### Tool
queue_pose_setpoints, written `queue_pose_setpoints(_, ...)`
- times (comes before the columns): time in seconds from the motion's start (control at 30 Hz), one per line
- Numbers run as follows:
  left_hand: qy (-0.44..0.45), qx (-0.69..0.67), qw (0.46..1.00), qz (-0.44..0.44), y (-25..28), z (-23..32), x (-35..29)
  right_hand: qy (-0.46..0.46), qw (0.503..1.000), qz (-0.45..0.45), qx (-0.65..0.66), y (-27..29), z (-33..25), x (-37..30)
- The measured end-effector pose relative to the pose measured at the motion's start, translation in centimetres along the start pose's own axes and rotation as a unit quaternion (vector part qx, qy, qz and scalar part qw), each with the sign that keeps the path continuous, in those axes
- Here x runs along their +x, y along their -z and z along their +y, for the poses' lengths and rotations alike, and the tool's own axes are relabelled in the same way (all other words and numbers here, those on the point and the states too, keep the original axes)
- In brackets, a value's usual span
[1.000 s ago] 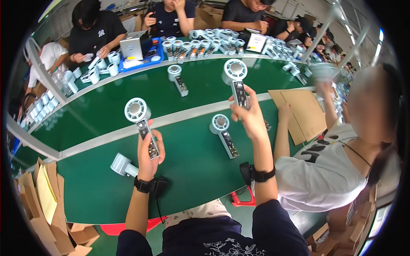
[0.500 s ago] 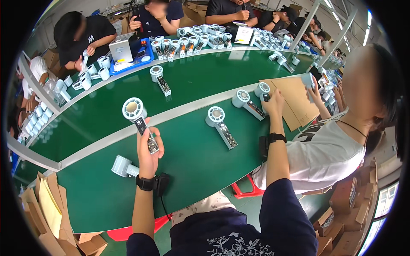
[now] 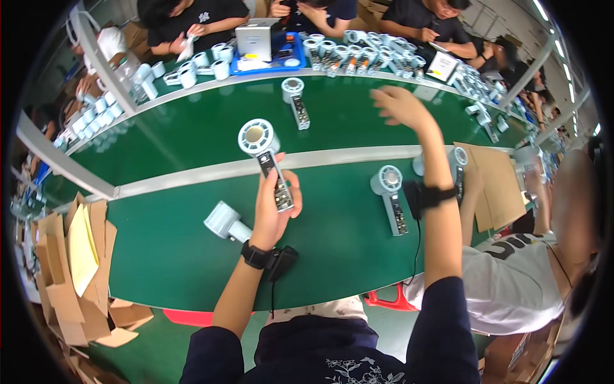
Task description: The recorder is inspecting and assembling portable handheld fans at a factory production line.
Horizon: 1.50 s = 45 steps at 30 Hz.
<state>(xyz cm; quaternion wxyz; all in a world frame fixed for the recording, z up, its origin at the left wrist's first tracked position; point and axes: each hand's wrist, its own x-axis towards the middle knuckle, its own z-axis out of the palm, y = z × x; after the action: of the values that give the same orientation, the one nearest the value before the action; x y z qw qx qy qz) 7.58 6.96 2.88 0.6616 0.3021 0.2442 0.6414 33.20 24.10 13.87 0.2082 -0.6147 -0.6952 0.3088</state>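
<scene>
My left hand [image 3: 274,208] is closed around the handle of a small handheld fan [image 3: 265,160], its long axis running from 5 o'clock up to 11, round white head topmost, exposed circuit board down the handle. My right hand [image 3: 401,105] hovers empty and slack-fingered over the green desk [image 3: 173,249]. Another fan [image 3: 293,99] lies at its 9 o'clock, nearer that hand than my left.

Four open fans [image 3: 265,160] near the person, one white casing [image 3: 224,222], perhaps dozens more along the far surface [image 3: 192,121].
</scene>
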Motion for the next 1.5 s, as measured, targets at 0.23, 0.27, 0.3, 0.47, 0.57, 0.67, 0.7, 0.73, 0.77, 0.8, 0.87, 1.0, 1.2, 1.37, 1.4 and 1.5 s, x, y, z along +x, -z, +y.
queue_pose_setpoints(0.23, -0.025, -0.011, 0.999, -0.036, -0.2, -0.1, 0.5, 0.041, 0.984, -0.013, -0.173, -18.7, -2.7, 12.6)
queue_pose_setpoints(0.27, -0.021, -0.006, 0.999, -0.036, -0.2, -0.2, 0.5, 0.0, 0.992, 0.049, -0.115, -20.6, -2.4, 12.7)
queue_pose_setpoints(0.3, -0.016, -0.001, 0.999, -0.039, -0.3, -0.3, 0.5, -0.042, 0.991, 0.113, -0.055, -21.6, -2.0, 13.3)
queue_pose_setpoints(0.47, -0.015, 0.02, 0.998, -0.049, -0.6, -0.2, 0.2, -0.046, 0.999, -0.025, -0.014, -19.8, -2.7, 13.3)
queue_pose_setpoints(0.57, -0.023, 0.002, 0.997, -0.072, -1.0, 0.1, -0.4, -0.016, 0.936, -0.166, 0.31, -17.1, -3.8, 9.7)
queue_pose_setpoints(0.67, -0.042, -0.011, 0.995, -0.088, -1.9, 1.1, -1.7, 0.051, 0.876, -0.126, 0.462, -13.2, -6.4, -0.6)
queue_pose_setpoints(0.7, -0.047, -0.014, 0.995, -0.091, -2.6, 1.4, -2.4, 0.083, 0.85, -0.123, 0.505, -12.1, -5.9, -3.5)
queue_pose_setpoints(0.73, -0.059, -0.015, 0.994, -0.089, -3.0, 2.1, -3.3, 0.075, 0.843, -0.125, 0.518, -11.5, -6.5, -7.1)
queue_pose_setpoints(0.77, -0.064, -0.017, 0.993, -0.095, -3.7, 2.8, -4.2, 0.065, 0.835, -0.12, 0.532, -10.7, -6.8, -10.7)
queue_pose_setpoints(0.8, -0.071, -0.004, 0.994, -0.08, -4.2, 3.4, -5.6, 0.069, 0.824, -0.125, 0.548, -10.4, -6.8, -13.6)
queue_pose_setpoints(0.87, -0.071, 0.019, 0.996, -0.05, -4.7, 3.6, -8.8, 0.06, 0.813, -0.122, 0.566, -10.2, -6.0, -18.9)
queue_pose_setpoints(1.0, -0.035, 0.061, 0.992, -0.1, -2.9, 4.1, -14.0, 0.078, 0.824, -0.09, 0.555, -12.0, -4.5, -25.2)
queue_pose_setpoints(1.2, 0.015, 0.143, 0.989, -0.037, -0.3, 2.9, -21.1, 0.112, 0.826, -0.102, 0.543, -16.0, -2.0, -32.1)
queue_pose_setpoints(1.37, -0.044, 0.076, 0.996, -0.013, -0.4, 1.7, -21.8, 0.094, 0.812, -0.127, 0.562, -17.3, -1.1, -33.7)
queue_pose_setpoints(1.4, -0.06, 0.062, 0.996, -0.011, -0.5, 1.6, -22.1, 0.098, 0.807, -0.131, 0.567, -17.5, -0.9, -34.0)
queue_pose_setpoints(1.5, -0.083, 0.06, 0.995, -0.018, -0.7, 1.3, -22.6, 0.106, 0.8, -0.13, 0.576, -17.9, -0.7, -34.5)
